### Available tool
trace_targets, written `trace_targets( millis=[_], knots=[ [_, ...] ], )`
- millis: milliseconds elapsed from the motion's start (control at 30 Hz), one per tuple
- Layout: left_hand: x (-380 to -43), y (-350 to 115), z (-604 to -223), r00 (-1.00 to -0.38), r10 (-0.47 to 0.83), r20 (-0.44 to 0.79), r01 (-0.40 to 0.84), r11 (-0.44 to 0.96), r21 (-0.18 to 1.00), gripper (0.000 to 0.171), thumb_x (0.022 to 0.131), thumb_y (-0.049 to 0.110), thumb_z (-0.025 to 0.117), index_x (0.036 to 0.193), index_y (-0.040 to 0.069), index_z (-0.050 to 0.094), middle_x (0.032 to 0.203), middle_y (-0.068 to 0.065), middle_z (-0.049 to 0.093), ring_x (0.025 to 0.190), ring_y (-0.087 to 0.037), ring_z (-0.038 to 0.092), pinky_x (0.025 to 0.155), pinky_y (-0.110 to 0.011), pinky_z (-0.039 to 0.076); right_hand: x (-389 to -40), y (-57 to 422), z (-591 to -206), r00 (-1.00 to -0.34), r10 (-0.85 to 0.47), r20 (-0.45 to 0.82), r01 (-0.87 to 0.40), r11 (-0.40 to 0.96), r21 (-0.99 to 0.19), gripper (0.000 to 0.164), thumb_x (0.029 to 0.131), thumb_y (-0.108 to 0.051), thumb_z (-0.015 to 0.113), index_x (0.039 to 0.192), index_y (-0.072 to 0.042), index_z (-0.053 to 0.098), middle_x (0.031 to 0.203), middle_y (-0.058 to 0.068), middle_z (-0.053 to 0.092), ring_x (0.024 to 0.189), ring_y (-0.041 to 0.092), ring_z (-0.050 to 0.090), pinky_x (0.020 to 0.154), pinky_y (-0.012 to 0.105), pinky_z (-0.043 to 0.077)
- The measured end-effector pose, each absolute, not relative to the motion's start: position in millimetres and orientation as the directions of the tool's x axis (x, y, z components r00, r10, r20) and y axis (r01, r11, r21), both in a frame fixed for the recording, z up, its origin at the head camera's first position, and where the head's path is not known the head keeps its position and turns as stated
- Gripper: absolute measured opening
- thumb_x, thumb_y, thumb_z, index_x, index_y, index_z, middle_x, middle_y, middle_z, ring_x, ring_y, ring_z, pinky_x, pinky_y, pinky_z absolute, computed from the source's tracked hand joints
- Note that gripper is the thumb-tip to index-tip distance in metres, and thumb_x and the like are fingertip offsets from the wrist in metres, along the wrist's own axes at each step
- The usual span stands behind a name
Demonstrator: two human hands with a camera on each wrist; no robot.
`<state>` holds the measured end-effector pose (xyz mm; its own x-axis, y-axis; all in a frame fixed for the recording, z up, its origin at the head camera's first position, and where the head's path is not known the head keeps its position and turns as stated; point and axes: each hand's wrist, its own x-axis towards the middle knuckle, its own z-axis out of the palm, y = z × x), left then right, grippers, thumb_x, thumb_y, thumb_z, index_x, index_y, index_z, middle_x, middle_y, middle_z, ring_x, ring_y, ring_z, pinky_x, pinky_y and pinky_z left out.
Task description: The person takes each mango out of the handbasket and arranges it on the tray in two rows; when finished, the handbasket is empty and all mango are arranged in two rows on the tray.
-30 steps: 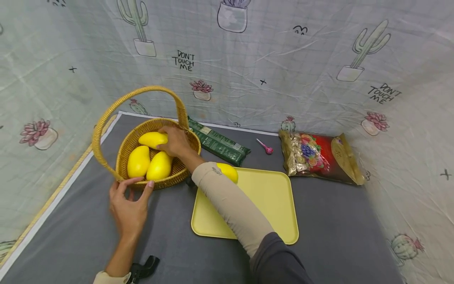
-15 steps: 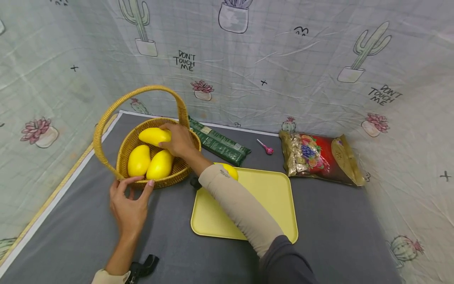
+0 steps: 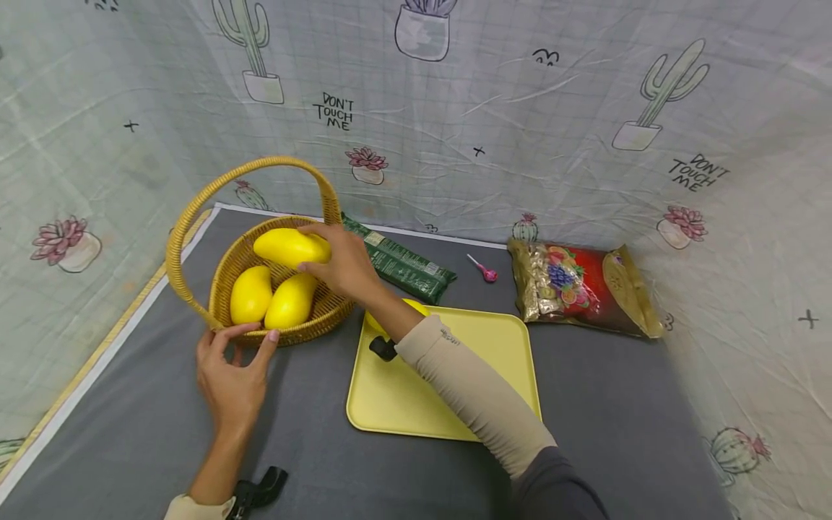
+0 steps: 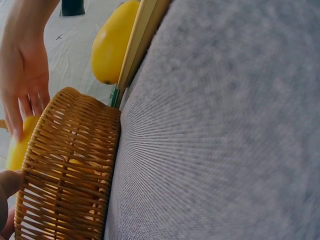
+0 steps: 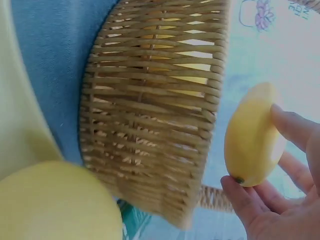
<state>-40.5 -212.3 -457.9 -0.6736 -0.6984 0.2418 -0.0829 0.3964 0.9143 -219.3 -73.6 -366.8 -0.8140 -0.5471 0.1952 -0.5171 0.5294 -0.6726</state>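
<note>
My right hand (image 3: 347,263) holds a yellow mango (image 3: 291,248) by one end, thumb on the near side and fingers on the far side. In the right wrist view this held mango (image 5: 252,137) is up past the rim of the wicker basket (image 5: 150,100), apart from it. Two more mangoes, one left (image 3: 250,296) and one right (image 3: 290,302), lie inside the basket. My left hand (image 3: 232,383) grips the basket's near rim between thumb and fingers. Another mango (image 4: 115,45) rests on the yellow tray (image 3: 484,375), partly hidden by my right forearm in the head view.
The basket's tall arched handle (image 3: 250,167) rises over its far left side. Behind the tray lies a long green packet (image 3: 412,267). A pink lollipop (image 3: 489,274) and a red and gold candy bag (image 3: 585,289) lie to the right. A patterned cloth wall (image 3: 416,144) borders the table.
My right hand has drawn the mango up and to the right from the other two in the basket. The left hand stays at the basket rim.
</note>
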Motion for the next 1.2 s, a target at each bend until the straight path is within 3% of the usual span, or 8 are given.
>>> trace_targets(
  millis=[200,367,600,900,1200],
  knots=[
    [-40,-211,-458,-0.674,-0.701,0.235,-0.088,0.392,0.916,0.038,0.088,0.031,0.089,0.116,0.008,0.078,0.159,-0.008,0.049,0.148,-0.024,0.045,0.113,-0.042,0.052,-209,-46,-362,-0.814,-0.539,0.216,-0.513,0.495,-0.701,0.059,0.096,-0.031,0.081,0.151,-0.027,0.06,0.154,-0.001,0.06,0.14,0.022,0.055,0.112,0.042,0.046],
    [-40,-211,-456,-0.677,-0.7,0.227,-0.084,0.38,0.921,0.039,0.088,0.03,0.089,0.117,0.008,0.077,0.16,-0.008,0.048,0.15,-0.025,0.044,0.114,-0.048,0.05,-202,-23,-362,-0.82,-0.523,0.233,-0.511,0.484,-0.71,0.06,0.095,-0.03,0.083,0.151,-0.027,0.061,0.146,0.0,0.064,0.126,0.021,0.06,0.104,0.042,0.048],
    [-40,-211,-456,-0.677,-0.7,0.226,-0.086,0.38,0.921,0.038,0.088,0.03,0.089,0.117,0.008,0.077,0.16,-0.007,0.048,0.149,-0.026,0.044,0.114,-0.051,0.05,-192,9,-366,-0.827,-0.504,0.249,-0.505,0.47,-0.724,0.061,0.094,-0.029,0.084,0.15,-0.027,0.061,0.149,0.001,0.061,0.135,0.023,0.058,0.107,0.044,0.052],
    [-41,-211,-457,-0.676,-0.701,0.227,-0.078,0.375,0.924,0.039,0.088,0.03,0.09,0.117,0.007,0.077,0.159,-0.007,0.049,0.148,-0.025,0.044,0.114,-0.051,0.05,-181,54,-374,-0.865,-0.439,0.243,-0.444,0.444,-0.778,0.063,0.091,-0.022,0.085,0.149,-0.029,0.062,0.146,0.004,0.06,0.136,0.025,0.058,0.106,0.048,0.057],
    [-41,-212,-458,-0.672,-0.702,0.236,-0.085,0.389,0.917,0.038,0.088,0.03,0.09,0.116,0.008,0.078,0.157,-0.007,0.051,0.145,-0.023,0.046,0.108,-0.036,0.052,-171,102,-383,-0.889,-0.392,0.236,-0.407,0.442,-0.799,0.062,0.091,-0.015,0.086,0.147,-0.026,0.064,0.144,0.004,0.061,0.136,0.025,0.058,0.107,0.047,0.056]
  ],
)
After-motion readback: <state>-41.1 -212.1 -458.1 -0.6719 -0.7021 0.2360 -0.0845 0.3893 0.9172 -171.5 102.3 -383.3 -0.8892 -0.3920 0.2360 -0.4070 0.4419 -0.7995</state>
